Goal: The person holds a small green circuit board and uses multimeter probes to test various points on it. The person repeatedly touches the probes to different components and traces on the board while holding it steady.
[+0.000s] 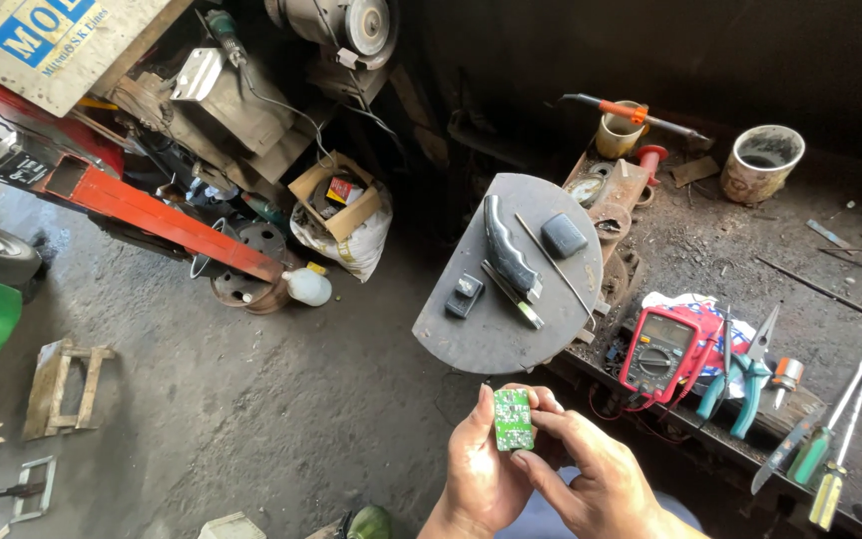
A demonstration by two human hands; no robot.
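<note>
My left hand and my right hand together hold a small green circuit board at the bottom middle of the view. Fingers of both hands pinch its edges, left hand on its left side, right hand on its right and lower side. The board faces up toward me, with tiny parts on it. Just beyond my hands stands a round grey metal table top. On it lie a dark curved plastic housing, a small black part, a grey block and a thin rod.
A red multimeter lies on the workbench at right, beside teal-handled pliers and screwdrivers. Two worn cups stand at the back. At left are a concrete floor, a red metal beam, a cardboard box and a wooden frame.
</note>
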